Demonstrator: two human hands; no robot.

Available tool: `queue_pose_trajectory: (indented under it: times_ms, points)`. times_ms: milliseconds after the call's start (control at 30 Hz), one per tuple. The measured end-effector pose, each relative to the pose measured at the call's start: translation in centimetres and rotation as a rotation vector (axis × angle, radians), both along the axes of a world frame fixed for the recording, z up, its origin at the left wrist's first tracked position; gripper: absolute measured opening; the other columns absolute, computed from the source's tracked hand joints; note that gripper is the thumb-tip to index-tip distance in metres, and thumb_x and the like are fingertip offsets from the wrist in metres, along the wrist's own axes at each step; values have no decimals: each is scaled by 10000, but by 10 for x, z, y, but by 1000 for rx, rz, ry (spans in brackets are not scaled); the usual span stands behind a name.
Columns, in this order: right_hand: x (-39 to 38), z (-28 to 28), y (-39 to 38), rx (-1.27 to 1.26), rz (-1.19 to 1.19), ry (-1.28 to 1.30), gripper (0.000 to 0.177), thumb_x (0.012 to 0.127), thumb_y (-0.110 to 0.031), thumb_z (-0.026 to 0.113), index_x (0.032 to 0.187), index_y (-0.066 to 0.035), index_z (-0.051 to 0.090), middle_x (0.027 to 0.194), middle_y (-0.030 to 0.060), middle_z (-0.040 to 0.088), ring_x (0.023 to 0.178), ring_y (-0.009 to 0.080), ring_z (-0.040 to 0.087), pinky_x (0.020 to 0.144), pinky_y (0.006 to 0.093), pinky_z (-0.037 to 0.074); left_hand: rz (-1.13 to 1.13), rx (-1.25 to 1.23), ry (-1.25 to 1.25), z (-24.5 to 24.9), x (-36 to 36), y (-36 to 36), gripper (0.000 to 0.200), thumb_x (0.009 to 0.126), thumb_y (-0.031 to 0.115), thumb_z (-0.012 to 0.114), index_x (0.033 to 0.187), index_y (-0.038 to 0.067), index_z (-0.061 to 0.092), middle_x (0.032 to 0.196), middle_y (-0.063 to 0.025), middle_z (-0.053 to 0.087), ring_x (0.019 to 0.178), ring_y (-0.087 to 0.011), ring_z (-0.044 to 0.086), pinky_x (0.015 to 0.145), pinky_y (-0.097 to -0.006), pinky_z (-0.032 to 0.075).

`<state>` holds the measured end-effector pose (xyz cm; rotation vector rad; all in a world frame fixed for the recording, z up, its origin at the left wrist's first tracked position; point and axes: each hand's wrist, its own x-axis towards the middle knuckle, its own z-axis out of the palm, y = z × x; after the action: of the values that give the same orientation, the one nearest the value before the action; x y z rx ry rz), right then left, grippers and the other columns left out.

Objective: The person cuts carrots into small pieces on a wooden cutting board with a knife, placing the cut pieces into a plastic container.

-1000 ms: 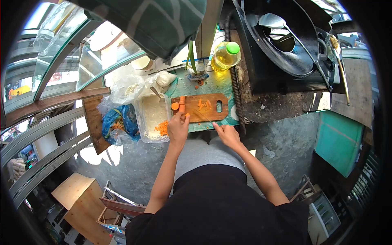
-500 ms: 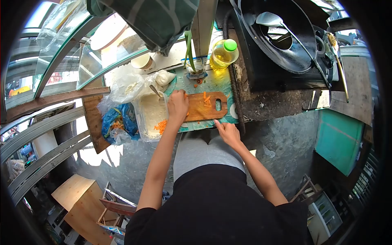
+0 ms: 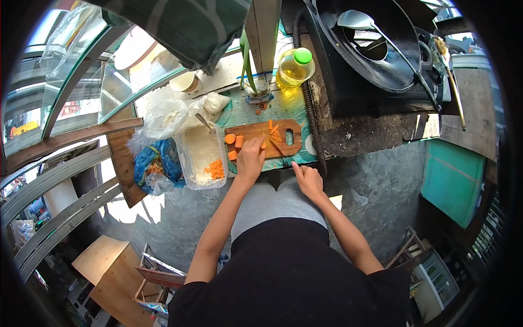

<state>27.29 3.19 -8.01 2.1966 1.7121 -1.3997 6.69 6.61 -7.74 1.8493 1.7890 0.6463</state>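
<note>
A wooden cutting board [image 3: 289, 143] lies on the green counter in front of me. Three carrot chunks [image 3: 235, 143] sit at its left end and several thin carrot strips [image 3: 274, 131] lie near its handle hole. My left hand [image 3: 251, 159] rests on the board's near edge, fingertips pinching a small carrot piece [image 3: 263, 144]. My right hand [image 3: 306, 177] is just off the board's near right corner, gripping a knife [image 3: 278, 148] whose blade points onto the board beside the left fingers.
A clear plastic tub [image 3: 192, 163] with white contents and cut carrot [image 3: 216, 169] stands left of the board. A blue bag [image 3: 163, 154] lies further left. An oil bottle [image 3: 293, 61], a ribbed hose [image 3: 309, 109] and a black wok [image 3: 400, 71] with a ladle stand behind.
My left hand reached to the board's left end by the tub, then came back to the middle. The carrot chunks now lie apart at the left end. The right hand barely moved.
</note>
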Motion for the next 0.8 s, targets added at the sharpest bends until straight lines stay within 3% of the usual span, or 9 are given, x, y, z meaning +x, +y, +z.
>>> queue_pose_trajectory:
  times_ms: [167, 400, 800]
  points:
    - [-5, 16, 0, 88, 56, 27, 577, 935, -497, 493, 666, 0, 610, 641, 229, 608, 673, 421, 626, 615, 491, 476, 175, -131, 38, 1, 6, -10, 291, 764, 66, 696, 1037, -27, 655, 917, -170, 655, 870, -337, 612, 773, -407, 492]
    - [-10, 26, 2, 248, 155, -51, 546, 920, -486, 530, 649, -19, 609, 576, 198, 597, 567, 387, 622, 533, 466, 483, 210, -102, 5, -2, 10, -10, 216, 772, 54, 672, 965, -42, 677, 874, -185, 659, 840, -344, 608, 764, -414, 488]
    - [-20, 13, 16, 315, 231, -73, 558, 925, -495, 514, 649, -20, 610, 564, 193, 584, 553, 383, 612, 513, 456, 480, 187, -31, -44, -7, 10, -8, 133, 776, 35, 635, 873, -48, 672, 821, -193, 641, 788, -358, 586, 742, -420, 472]
